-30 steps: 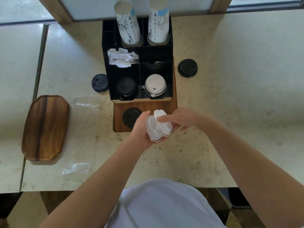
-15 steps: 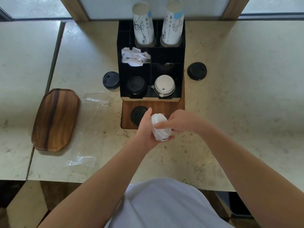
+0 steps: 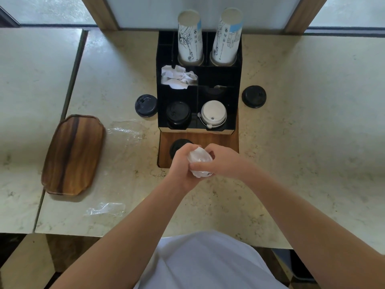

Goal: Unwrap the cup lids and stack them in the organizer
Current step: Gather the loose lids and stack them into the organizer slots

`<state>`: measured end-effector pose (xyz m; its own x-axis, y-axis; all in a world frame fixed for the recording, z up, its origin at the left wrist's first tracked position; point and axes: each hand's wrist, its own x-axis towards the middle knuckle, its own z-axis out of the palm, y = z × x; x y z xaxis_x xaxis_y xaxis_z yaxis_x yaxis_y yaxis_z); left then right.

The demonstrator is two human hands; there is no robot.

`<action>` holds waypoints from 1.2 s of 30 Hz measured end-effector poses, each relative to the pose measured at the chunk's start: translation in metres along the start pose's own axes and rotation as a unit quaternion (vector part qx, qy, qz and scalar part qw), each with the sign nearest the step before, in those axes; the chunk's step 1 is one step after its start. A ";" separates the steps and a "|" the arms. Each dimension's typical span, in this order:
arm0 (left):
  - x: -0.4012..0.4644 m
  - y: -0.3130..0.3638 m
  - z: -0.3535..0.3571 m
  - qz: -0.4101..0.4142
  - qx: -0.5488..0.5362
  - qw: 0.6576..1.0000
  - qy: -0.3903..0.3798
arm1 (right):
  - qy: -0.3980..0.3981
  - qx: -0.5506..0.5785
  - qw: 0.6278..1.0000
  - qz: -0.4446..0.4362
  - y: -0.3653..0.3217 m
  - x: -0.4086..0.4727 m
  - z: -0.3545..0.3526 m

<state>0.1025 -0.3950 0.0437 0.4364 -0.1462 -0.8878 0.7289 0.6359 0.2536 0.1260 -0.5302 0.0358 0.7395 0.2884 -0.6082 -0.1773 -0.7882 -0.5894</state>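
Two hands, left hand (image 3: 180,163) and right hand (image 3: 221,161), each grip clamped on wrapped white lids (image 3: 199,161), seemingly; organizer (image 3: 199,94) lies directly ahead.

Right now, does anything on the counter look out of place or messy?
Yes. Two black lids lie loose on the counter, one left and one right of the organizer, not stacked inside. Clear wrap scraps litter the left side, and crumpled white paper fills one compartment.
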 end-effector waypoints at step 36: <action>0.069 0.091 0.119 0.070 0.189 0.978 0.052 | 0.251 -0.106 0.962 0.022 0.027 0.151 -0.053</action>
<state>0.2619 -0.4380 0.0511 0.5038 0.0115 -0.8638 0.8176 0.3166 0.4810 0.2676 -0.5369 -0.0438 0.9642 -0.0057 -0.2652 -0.1193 -0.9023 -0.4142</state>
